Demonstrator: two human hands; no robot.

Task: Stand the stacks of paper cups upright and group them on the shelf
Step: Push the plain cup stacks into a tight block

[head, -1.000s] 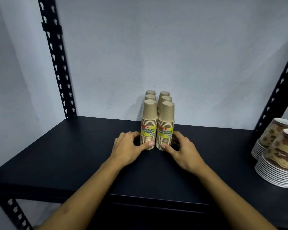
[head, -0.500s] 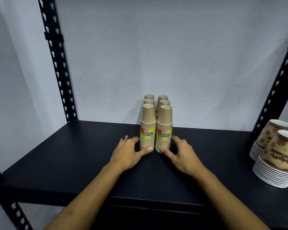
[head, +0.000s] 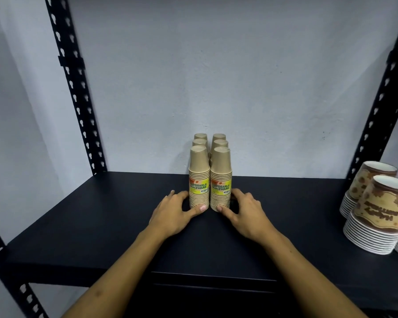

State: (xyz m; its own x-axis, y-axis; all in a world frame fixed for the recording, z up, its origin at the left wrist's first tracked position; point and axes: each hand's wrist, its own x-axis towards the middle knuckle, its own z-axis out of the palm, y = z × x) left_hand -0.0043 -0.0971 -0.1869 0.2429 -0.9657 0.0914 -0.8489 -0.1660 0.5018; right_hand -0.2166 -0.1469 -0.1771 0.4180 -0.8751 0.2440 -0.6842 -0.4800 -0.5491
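Note:
Several stacks of kraft paper cups stand upright, rims down, in two tight rows on the black shelf (head: 101, 226), running back toward the wall. The front left stack (head: 199, 175) and front right stack (head: 221, 177) carry yellow labels. My left hand (head: 174, 214) cups the base of the front left stack, thumb across its front. My right hand (head: 245, 214) cups the base of the front right stack the same way. The rear stacks (head: 210, 141) are mostly hidden behind the front ones.
Two stacks of larger printed brown-and-white cups (head: 377, 210) stand at the shelf's right end. Black perforated uprights rise at the left (head: 76, 99) and right (head: 381, 99). A pale wall (head: 216, 76) closes the back.
The cup group and both hands sit slightly further back on the shelf than a second ago; the view has tilted a little. Hands keep the same hold on the bases.

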